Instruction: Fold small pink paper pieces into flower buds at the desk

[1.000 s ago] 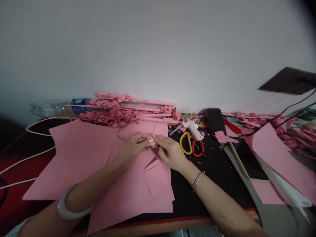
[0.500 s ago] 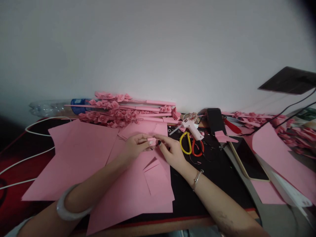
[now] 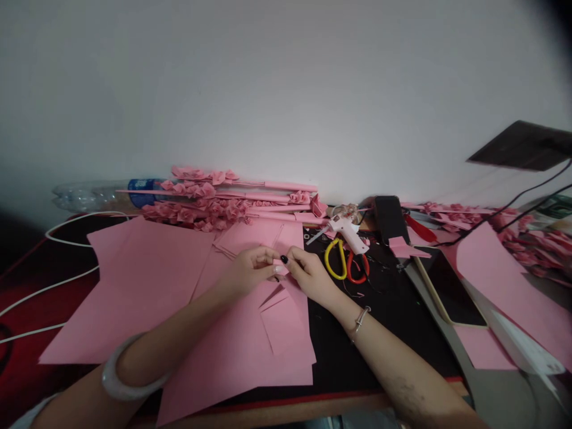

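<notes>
A small folded piece of pink paper (image 3: 281,268) is pinched between my two hands near the middle of the desk. My left hand (image 3: 250,269) grips its left side with thumb and fingers. From the right, my right hand (image 3: 309,273) closes on the same piece, its dark-nailed thumb at the upper edge. Beneath the hands lie large pink sheets (image 3: 232,357), and a smaller folded pink paper (image 3: 283,322) rests on them just in front. Square pink sheets (image 3: 243,235) are stacked right behind my hands.
Paper flowers (image 3: 201,208) and a plastic bottle (image 3: 93,195) lie along the wall. To the right are a white glue gun (image 3: 351,233), yellow-and-red-handled scissors (image 3: 336,260), a black box (image 3: 389,219), a phone (image 3: 453,286) and a power strip (image 3: 527,345). White cable loops at left.
Both hands have shifted slightly, and the small paper piece between them has tilted and sits a little lower. The right thumb has moved up and left onto its edge.
</notes>
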The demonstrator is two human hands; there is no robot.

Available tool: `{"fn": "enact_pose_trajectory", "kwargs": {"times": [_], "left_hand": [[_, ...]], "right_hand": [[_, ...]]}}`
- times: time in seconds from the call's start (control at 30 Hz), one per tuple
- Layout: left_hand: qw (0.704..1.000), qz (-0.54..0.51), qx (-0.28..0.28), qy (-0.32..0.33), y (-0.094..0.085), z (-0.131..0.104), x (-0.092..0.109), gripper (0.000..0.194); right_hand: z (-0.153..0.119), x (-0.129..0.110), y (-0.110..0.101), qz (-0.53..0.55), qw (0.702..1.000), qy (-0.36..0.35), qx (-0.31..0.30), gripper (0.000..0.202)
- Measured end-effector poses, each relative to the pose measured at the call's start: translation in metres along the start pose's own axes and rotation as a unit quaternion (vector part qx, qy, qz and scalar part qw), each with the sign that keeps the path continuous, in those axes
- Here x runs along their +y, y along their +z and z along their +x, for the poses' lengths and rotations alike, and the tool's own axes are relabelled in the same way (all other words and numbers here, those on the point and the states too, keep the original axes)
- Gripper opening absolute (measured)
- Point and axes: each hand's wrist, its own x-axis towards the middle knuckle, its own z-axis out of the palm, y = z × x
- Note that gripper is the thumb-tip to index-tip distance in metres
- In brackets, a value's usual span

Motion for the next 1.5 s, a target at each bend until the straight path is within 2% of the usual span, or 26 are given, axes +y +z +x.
{"fn": "enact_pose_trajectory", "kwargs": {"times": [0.3, 0.53, 0.67, 0.8, 0.97, 1.17, 1.5], "left_hand": [[1.0, 0.003, -0.007, 0.012, -0.001, 0.001, 0.002, 0.023], [0.994, 0.042, 0.074, 0.064, -0.005, 0.003, -0.002, 0.017], [0.99, 0.072, 0.09, 0.084, -0.005, 0.001, -0.001, 0.012], [0.981, 0.123, 0.102, 0.108, -0.004, -0.002, 0.004, 0.015], [0.971, 0.171, 0.12, 0.114, -0.007, -0.002, -0.001, 0.019], [0.958, 0.216, 0.116, 0.148, -0.009, 0.0, -0.012, 0.023], [0.931, 0.27, 0.109, 0.219, -0.009, 0.002, -0.018, 0.024]], "right_hand": [[0.0, 0.001, 0.0, -0.003, 1.0, 0.006, 0.023, 0.029], [0.0, 0.001, 0.001, 0.033, 0.998, 0.042, 0.024, 0.029], [0.0, 0.001, 0.0, 0.024, 0.999, 0.039, 0.006, 0.02], [-0.001, 0.0, -0.001, 0.006, 1.0, 0.027, -0.012, 0.021], [-0.001, 0.001, 0.001, -0.041, 0.999, 0.011, 0.003, 0.017], [-0.003, 0.002, 0.003, -0.079, 0.997, -0.011, 0.021, 0.016], [-0.004, 0.0, 0.003, -0.086, 0.996, -0.025, 0.027, 0.017]]}}
